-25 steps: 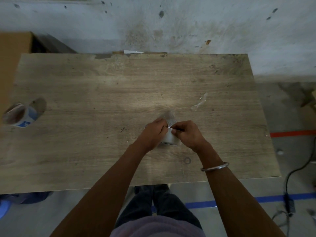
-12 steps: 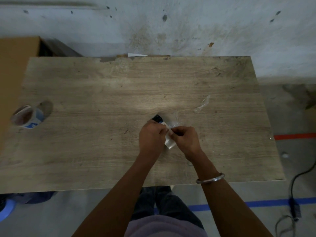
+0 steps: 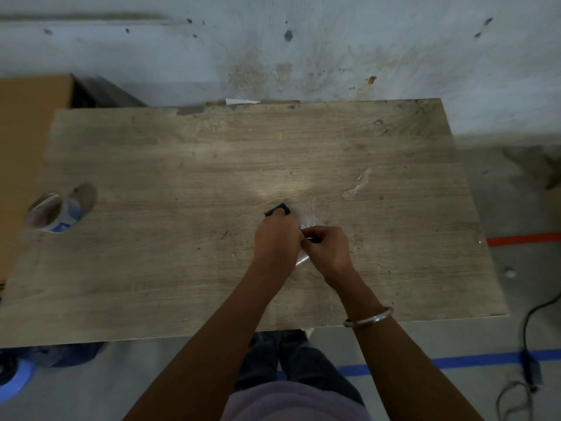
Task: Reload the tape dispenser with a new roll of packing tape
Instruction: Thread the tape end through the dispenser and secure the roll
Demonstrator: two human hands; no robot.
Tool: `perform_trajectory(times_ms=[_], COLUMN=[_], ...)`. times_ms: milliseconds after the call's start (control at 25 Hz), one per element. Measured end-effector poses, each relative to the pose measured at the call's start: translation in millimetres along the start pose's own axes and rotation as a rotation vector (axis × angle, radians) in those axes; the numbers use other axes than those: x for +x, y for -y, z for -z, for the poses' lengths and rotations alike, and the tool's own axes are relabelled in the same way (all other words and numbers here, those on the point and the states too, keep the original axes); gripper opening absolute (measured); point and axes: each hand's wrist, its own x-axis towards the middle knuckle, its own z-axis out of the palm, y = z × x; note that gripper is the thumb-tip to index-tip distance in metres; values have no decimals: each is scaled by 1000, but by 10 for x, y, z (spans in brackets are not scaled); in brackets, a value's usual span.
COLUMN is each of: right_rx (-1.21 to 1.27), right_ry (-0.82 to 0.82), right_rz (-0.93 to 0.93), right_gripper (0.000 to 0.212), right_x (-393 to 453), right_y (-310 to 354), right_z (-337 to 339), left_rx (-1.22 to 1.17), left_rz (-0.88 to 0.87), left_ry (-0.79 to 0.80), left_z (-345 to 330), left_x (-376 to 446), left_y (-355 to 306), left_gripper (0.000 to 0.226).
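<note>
A small black tape dispenser (image 3: 277,209) sits mid-table, mostly hidden inside my left hand (image 3: 274,240), which grips it; only its dark far end shows beyond my fingers. Crumpled clear tape (image 3: 307,220) sticks up between the hands, and a strip of it shows below them. My right hand (image 3: 329,250), fingers curled, pinches the tape right beside the left hand. At the table's left edge stands a tape roll (image 3: 53,212) with a blue and white label, far from both hands.
A scrap of clear tape (image 3: 358,185) lies on the wooden table (image 3: 182,165) to the right of my hands. A cardboard box (image 3: 27,117) stands at the far left. Beyond the table rises a stained wall, and cables lie on the floor at right.
The dispenser's black end has come into view past my left fingers. Both hands stayed together mid-table, and the tape between them has shifted slightly.
</note>
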Motion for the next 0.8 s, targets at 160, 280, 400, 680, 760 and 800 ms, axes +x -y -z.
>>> perform_trajectory(times_ms=[160, 280, 400, 680, 760, 800], right_rx=[-13, -45, -80, 58, 161, 188], right_ry=[-21, -18, -12, 17, 49, 49], right_rz=[-2, 20, 38, -71, -138, -157], right_gripper=[11, 12, 11, 11, 14, 15], right_x=[1, 7, 6, 28, 51, 65], right_y=[-6, -24, -7, -10, 29, 33], right_z=[5, 11, 19, 89, 120, 119], left_rx=[93, 140, 102, -417, -412, -404], left_rz=[-9, -43, -52, 71, -23, -47], left_ry=[103, 169, 233, 109, 82, 80], left_z=[120, 174, 189, 9, -62, -90], left_x=[118, 214, 304, 212, 125, 103], left_y=[-66, -90, -61, 256, 302, 304], left_gripper=[12, 11, 10, 8, 24, 28])
